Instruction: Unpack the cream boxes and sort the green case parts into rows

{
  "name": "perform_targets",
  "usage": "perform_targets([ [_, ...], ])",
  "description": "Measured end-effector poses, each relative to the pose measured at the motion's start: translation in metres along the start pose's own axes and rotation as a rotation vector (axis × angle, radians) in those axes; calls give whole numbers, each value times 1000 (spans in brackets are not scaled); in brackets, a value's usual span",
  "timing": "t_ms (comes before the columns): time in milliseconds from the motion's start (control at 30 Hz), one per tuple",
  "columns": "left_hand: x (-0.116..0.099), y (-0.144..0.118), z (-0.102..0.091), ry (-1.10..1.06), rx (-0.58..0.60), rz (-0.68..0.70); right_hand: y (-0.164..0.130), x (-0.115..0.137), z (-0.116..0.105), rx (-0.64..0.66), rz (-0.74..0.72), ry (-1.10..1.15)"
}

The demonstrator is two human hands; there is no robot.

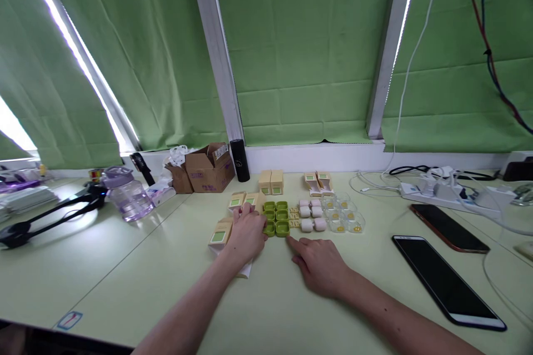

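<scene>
Small square green containers point(282, 227) stand close together in two columns at the middle of the table. My left hand point(246, 230) lies against their left side, thumb by the front left one, and partly covers some small kraft boxes. My right hand point(320, 266) rests on the table with its index finger stretched to the front edge of the front right container; its other fingers are bent and hold nothing. Right of the containers are small yellow printed pieces point(294, 216), then pinkish-white blocks point(307, 225), then clear lids point(340, 226) with yellow marks.
Kraft boxes point(219, 231) with green labels lie left; others point(270, 182) stand behind. Farther back are a cardboard carton point(209, 169) and a black cylinder point(239, 160). A purple jug point(127, 194) stands left. Two phones point(447, 280) and a power strip point(449, 198) lie right.
</scene>
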State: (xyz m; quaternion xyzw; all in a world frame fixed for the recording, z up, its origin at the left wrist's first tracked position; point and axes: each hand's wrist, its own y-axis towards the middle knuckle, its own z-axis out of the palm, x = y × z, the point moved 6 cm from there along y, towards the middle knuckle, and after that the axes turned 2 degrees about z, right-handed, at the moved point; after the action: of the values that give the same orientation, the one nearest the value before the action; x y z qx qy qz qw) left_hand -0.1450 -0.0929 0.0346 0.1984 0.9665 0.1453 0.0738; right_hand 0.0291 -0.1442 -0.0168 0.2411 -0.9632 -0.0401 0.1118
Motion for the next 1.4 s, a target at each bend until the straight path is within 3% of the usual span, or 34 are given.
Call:
perform_targets([
  [267, 10, 10, -39, -145, -201, -51, -3, -1, -3, -43, -32, 35],
  [433, 8, 45, -53, -128, -288, 18, -3, -1, -1, -48, -36, 71],
  [567, 11, 92, -27, 87, -144, 46, -4, -3, -1, -55, -26, 80],
  [700, 27, 132, 10, 130, -55, 11, -5, -4, -1, -55, -34, 89],
  [900, 37, 158, 45, 186, 16, -9, -5, -6, -2, -50, -29, 100],
  [1200, 25, 163, 46, 142, 41, 93, -4, -5, -3, -63, -38, 98],
  [1400, 16, 159, 30, 27, -6, 79, -7, -9, -6, -149, -43, 143],
])
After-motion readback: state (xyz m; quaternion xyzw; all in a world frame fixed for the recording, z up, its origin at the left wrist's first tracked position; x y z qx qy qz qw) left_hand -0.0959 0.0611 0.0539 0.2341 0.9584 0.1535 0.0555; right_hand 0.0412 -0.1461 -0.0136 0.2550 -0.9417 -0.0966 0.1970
